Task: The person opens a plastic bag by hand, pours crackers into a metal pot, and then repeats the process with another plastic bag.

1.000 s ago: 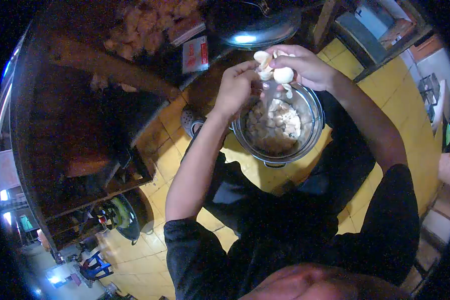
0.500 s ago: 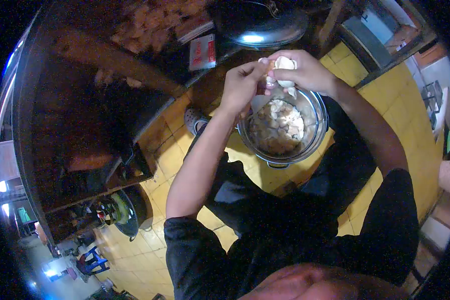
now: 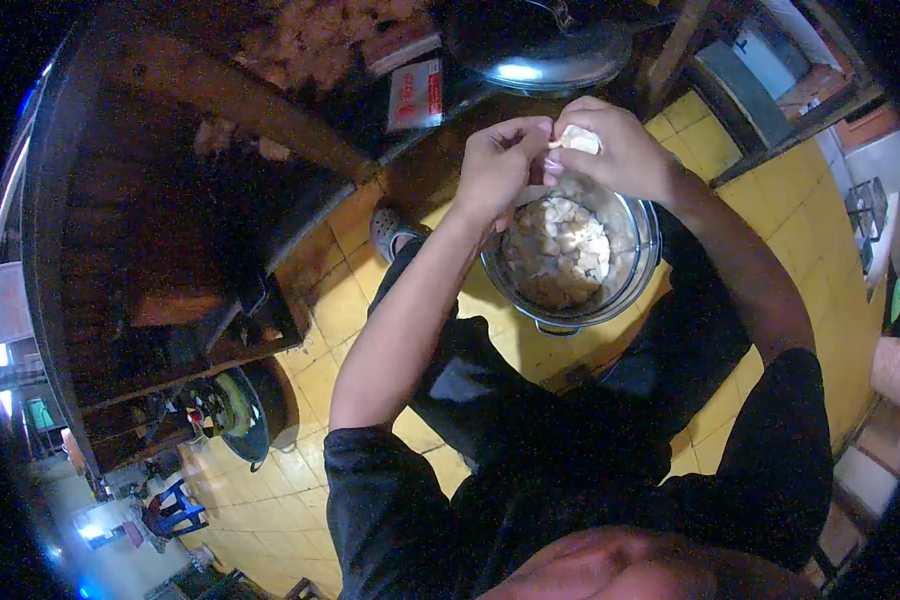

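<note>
Over a metal pot [image 3: 630, 225] my two hands meet, close together. My right hand [image 3: 622, 150] is closed around a cream-white, mushroom-like piece [image 3: 581, 140]; its exact kind is hard to make out. Thumb and fingers of my left hand [image 3: 500, 165] pinch at the left edge of that same piece. Below them, many pale, torn-looking food pieces [image 3: 560, 250] lie in the pot, which stands between my legs with a handle on its near rim.
A dark wooden shelf unit [image 3: 170, 200] fills the left. Beyond my hands are a shiny rounded lid [image 3: 550, 65] and a white-and-red box [image 3: 415, 95]. A dark pan [image 3: 255, 415] stands lower left on yellow floor tiles [image 3: 300, 490], with a blue stool [image 3: 180, 510] farther off.
The white piece in my right hand shows less, and the lower bit hanging from it is no longer visible. My hands stay together above the pot; the view has shifted slightly.
</note>
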A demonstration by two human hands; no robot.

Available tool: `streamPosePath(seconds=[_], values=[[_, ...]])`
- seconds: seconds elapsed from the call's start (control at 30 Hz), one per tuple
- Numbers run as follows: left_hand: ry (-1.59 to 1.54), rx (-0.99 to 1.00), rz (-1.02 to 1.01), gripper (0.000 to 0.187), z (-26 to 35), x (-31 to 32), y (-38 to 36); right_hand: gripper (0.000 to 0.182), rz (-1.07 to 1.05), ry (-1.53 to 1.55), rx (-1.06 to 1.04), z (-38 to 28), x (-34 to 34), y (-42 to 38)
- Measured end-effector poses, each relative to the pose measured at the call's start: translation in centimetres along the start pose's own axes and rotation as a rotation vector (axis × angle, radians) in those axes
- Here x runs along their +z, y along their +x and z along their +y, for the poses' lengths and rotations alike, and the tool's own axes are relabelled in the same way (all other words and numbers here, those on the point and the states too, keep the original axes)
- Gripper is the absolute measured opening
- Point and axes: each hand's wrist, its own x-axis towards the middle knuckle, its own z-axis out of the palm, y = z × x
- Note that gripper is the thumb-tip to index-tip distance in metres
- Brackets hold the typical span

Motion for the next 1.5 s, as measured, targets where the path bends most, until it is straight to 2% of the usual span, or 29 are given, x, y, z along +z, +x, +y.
streamPosePath(seconds=[0.07,0.13,0.23,0.3,0.33,0.4,0.43,0.47,0.5,0.57,0.63,0.67,0.73,0.8,0.87,0.93,0.97,1.03,1.07,1.13,1.2,1.23,1.27,1.3,1.33,1.37,1.43,1.47,1.5], values=[[0.025,0.005,0.023,0.022,0.0,0.0,0.0,0.028,-0.024,0.027,-0.019,-0.3,-0.1,0.1],[0.053,0.013,0.042,0.022,-0.1,0.1,-0.1,0.030,-0.176,0.624,0.324,-0.6,-0.3,0.2],[0.184,0.057,0.123,0.024,-0.8,0.1,0.1,0.034,-0.102,0.500,0.434,0.4,0.3,0.1],[0.563,0.344,0.054,0.031,-1.2,-0.1,0.4,0.035,-0.105,0.514,0.494,0.9,0.8,0.0],[0.562,0.343,0.054,0.031,-1.1,0.0,0.4,0.037,-0.103,0.528,0.552,1.0,1.0,-0.1],[0.228,0.057,-0.078,0.043,-1.0,0.6,0.2,0.037,-0.061,0.460,0.510,1.2,1.5,-0.3],[0.227,0.057,-0.078,0.043,-0.9,0.8,0.0,0.037,-0.019,0.391,0.467,1.1,1.7,-0.2],[0.337,0.170,-0.094,0.050,-0.9,1.0,-0.2,0.037,-0.019,0.390,0.467,1.1,1.7,-0.3],[0.447,0.284,-0.108,0.059,-1.1,1.1,-0.2,0.036,-0.009,0.440,0.534,0.8,1.7,-0.2],[0.486,0.357,-0.100,0.062,-1.8,1.1,-0.1,0.034,-0.003,0.490,0.601,0.7,1.9,0.0],[0.524,0.428,-0.089,0.066,-2.0,1.0,-0.1,0.028,0.029,0.843,0.773,0.7,2.2,0.3],[0.652,0.470,-0.020,0.064,-1.9,0.8,0.0,0.028,0.027,0.843,0.774,0.5,2.0,0.3],[0.781,0.512,0.053,0.061,-1.9,0.2,0.5,0.025,-0.030,1.138,0.868,-1.1,0.9,0.5],[0.740,0.429,0.117,0.053,-2.1,-0.5,1.1,0.024,-0.038,1.114,0.874,-2.3,0.7,0.7],[0.742,0.476,0.129,0.050,-2.3,-1.0,1.2,0.023,-0.044,1.089,0.879,-2.4,0.8,0.6],[0.651,0.363,0.111,0.052,-2.6,-1.4,1.6,0.021,-0.098,0.923,0.690,-1.5,1.7,0.1],[0.651,0.361,0.109,0.052,-2.9,-1.4,1.7,0.021,-0.097,0.924,0.692,-0.5,2.1,-0.1],[0.580,0.378,-0.007,0.060,-2.7,-0.9,1.1,0.019,-0.174,0.457,0.294,1.2,2.4,-0.2],[0.580,0.375,-0.013,0.060,-2.5,-0.7,0.8,0.019,-0.171,0.457,0.299,2.0,2.5,-0.4],[0.577,0.371,-0.097,0.064,-2.0,0.2,0.0,0.017,-0.213,0.186,0.306,2.1,2.4,-0.7],[0.595,0.371,-0.124,0.058,-1.7,0.0,-0.4,0.016,-0.230,0.150,0.296,2.4,2.2,-0.6],[0.548,0.300,-0.108,0.052,-1.8,-0.1,-0.2,0.015,-0.247,0.111,0.282,2.4,2.2,-0.6],[0.503,0.232,-0.094,0.047,-1.9,-0.3,0.3,0.015,-0.248,0.117,0.300,2.6,2.3,-0.8],[0.500,0.359,-0.097,0.035,-2.0,-0.4,0.8,0.015,-0.299,0.356,0.409,2.3,2.3,-0.6],[0.546,0.252,-0.112,0.033,-2.2,-0.9,0.9,0.016,-0.345,0.597,0.513,1.9,2.3,-0.5],[0.570,0.229,-0.090,0.032,-2.4,-1.2,1.0,0.022,-0.348,0.762,0.586,1.3,2.2,-0.8],[0.591,0.206,-0.062,0.030,-2.2,-1.3,0.9,0.029,-0.378,0.858,0.605,0.7,1.3,-0.7],[0.682,0.295,-0.028,0.029,-2.2,-1.4,0.9,0.037,-0.406,0.952,0.618,0.6,1.0,-0.5],[0.773,0.385,0.006,0.029,-2.3,-1.6,1.0,0.037,-0.411,0.953,0.617,0.3,0.7,-0.2]])
